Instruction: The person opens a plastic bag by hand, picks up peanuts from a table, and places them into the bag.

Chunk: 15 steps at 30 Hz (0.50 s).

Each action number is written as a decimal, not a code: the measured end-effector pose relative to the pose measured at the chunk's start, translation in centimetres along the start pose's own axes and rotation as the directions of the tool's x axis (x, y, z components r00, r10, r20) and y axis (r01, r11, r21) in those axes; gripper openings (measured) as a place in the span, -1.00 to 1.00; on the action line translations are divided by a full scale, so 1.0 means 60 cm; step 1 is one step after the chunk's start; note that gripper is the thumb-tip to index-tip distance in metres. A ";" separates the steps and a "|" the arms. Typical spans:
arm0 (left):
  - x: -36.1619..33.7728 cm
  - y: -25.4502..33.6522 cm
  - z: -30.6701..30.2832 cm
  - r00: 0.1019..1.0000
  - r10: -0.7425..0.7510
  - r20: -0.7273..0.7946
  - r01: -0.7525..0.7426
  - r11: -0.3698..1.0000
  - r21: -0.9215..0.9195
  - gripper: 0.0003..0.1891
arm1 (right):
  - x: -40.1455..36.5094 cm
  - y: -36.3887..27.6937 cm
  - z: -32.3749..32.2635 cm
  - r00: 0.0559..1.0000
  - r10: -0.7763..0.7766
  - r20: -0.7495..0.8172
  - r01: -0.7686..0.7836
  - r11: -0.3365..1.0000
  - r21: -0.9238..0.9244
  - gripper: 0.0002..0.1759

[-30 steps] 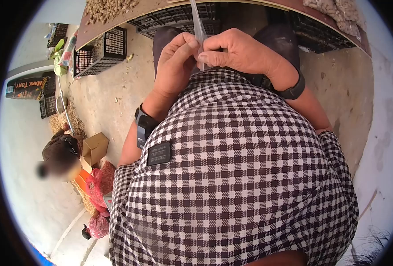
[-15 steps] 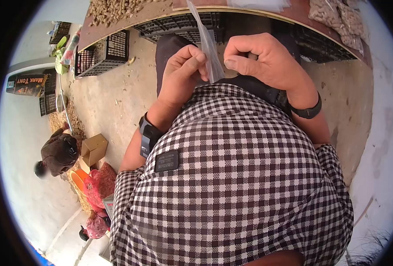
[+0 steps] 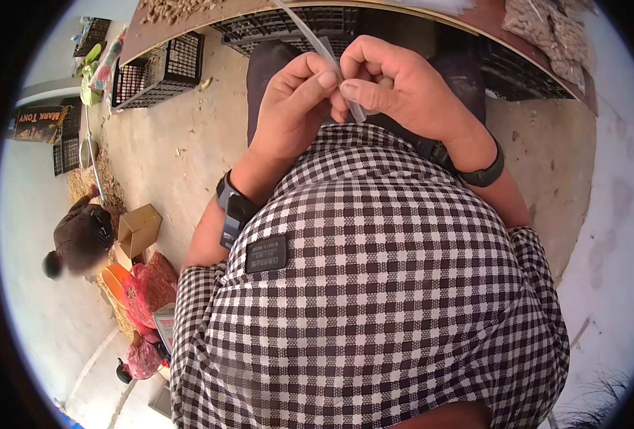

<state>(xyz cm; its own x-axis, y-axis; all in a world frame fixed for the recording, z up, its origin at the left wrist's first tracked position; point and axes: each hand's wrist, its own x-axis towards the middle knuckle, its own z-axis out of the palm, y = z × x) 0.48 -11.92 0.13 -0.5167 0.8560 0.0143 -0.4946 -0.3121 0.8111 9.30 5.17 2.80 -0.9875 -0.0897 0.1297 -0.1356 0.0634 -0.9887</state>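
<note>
A narrow, clear plastic bag slants between my two hands above my lap, seen almost edge-on. My left hand pinches it from the left between thumb and fingers. From the other side, the thumb and curled forefinger of my right hand close on the bag's edge, fingertips almost touching those of the left. The bag's lower end pokes out beneath the fingertips. Whether anything is inside the bag cannot be made out.
Peanuts in shells lie on the table ahead, with filled clear bags at its right. Black crates stand below. At left are a bending person, a cardboard box and a red sack.
My right hand has moved left to the bag and now pinches its edge; before, it was apart from it. The bag is tilted more. The whole view has shifted slightly.
</note>
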 end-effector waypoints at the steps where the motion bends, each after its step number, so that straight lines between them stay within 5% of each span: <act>1: -0.002 0.001 -0.001 1.000 0.001 0.002 -0.001 1.000 -0.007 -0.85 | 0.002 0.004 0.001 1.000 0.014 0.028 -0.015 1.000 0.020 -0.79; 15: -0.002 -0.004 -0.013 0.999 -0.040 0.005 0.040 0.999 0.012 -0.78 | 0.010 0.020 0.011 0.997 -0.057 0.055 0.048 0.988 0.148 -0.72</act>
<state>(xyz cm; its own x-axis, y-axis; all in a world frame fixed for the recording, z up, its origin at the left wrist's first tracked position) 0.13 -12.26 -0.51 -0.4934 0.8697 -0.0152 -0.5066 -0.2731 0.8178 8.58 4.53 1.66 -0.9724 -0.1472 0.1812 -0.1694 -0.0891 -0.9815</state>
